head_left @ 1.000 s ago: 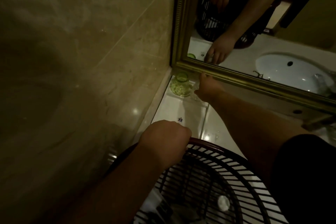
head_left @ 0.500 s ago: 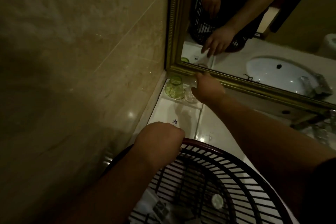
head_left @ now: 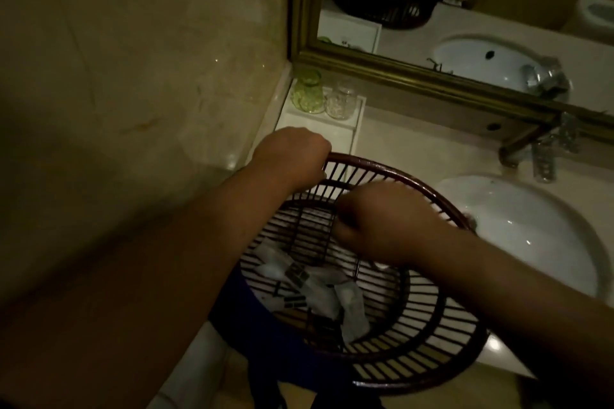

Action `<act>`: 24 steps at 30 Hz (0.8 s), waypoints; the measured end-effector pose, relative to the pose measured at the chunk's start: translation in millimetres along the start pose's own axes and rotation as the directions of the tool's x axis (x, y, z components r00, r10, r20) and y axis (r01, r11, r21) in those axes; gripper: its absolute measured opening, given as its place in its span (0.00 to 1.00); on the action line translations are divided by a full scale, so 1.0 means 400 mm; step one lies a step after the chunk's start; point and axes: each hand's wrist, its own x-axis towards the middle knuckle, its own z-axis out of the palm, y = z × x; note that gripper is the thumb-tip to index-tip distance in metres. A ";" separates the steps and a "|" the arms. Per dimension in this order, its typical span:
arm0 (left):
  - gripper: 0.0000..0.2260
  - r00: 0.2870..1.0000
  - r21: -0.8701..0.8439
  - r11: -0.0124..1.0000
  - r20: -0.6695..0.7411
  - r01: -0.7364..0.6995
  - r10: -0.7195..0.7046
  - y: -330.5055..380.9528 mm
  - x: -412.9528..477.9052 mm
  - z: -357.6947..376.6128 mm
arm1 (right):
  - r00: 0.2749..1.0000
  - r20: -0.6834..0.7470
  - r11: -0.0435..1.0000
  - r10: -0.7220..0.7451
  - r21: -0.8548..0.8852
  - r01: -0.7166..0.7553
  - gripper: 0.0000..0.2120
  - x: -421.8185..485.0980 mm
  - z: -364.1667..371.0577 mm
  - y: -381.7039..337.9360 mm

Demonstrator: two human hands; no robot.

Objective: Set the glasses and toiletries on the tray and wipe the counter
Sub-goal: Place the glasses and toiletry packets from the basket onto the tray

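- While the left hand [head_left: 292, 158] clamps closed on the rim of the dark slatted basket [head_left: 415, 335] at about 10 o'clock on its ring, the right hand [head_left: 382, 226] sits over the basket's far side, fingers curled in; blur prevents telling whether it holds anything.
- White tray [head_left: 345, 136]: on the counter [head_left: 415, 146] at 12 o'clock from the basket, tucked into the wall corner under the mirror [head_left: 465, 10].
- Green glass [head_left: 307, 93] and clear glass [head_left: 342, 103] stand upright at the tray's far end, just beside each other. Glasses appear placed.
- Toiletry packets [head_left: 319, 289]: pale sachets with dark labels, loose on the basket floor, toward 7 o'clock from the right hand.
- Judged step: fetch toiletries from basket for the tray's bare near end.
- Method notes: keep the left grip firm so the basket stays level; reach down between the slatted walls and pinch one packet at an edge; lift clear of the rim before travelling to 12 o'clock.
- Risk: a sweeping wrist near the tray could topple the glasses; approach low from the near end.
- Sink [head_left: 518, 229] lies at 3 o'clock; wiping not yet begun.
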 end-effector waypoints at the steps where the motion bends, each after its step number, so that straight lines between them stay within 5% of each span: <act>1: 0.08 1.000 -0.005 1.000 -0.001 -0.004 0.004 -0.001 0.000 0.001 | 0.991 0.130 0.999 -0.042 -0.013 0.044 0.14 -0.008 0.046 -0.016; 7: 0.09 1.000 -0.020 1.000 -0.014 -0.020 0.020 -0.006 0.000 0.001 | 0.753 0.648 0.985 -0.116 -0.021 0.170 0.18 0.077 0.279 -0.071; 13: 0.09 1.000 -0.011 1.000 -0.024 -0.021 0.021 -0.006 0.001 0.000 | 0.793 0.607 0.986 -0.052 0.157 -0.056 0.25 0.176 0.327 -0.114; 18: 0.07 1.000 -0.007 1.000 -0.026 -0.010 0.009 -0.009 0.005 0.006 | 0.751 0.648 0.942 0.127 0.158 -0.296 0.27 0.219 0.392 -0.111; 24: 0.09 1.000 -0.015 1.000 -0.024 0.000 -0.001 -0.007 0.003 0.002 | 0.836 0.547 0.979 0.043 0.146 -0.146 0.13 0.198 0.371 -0.077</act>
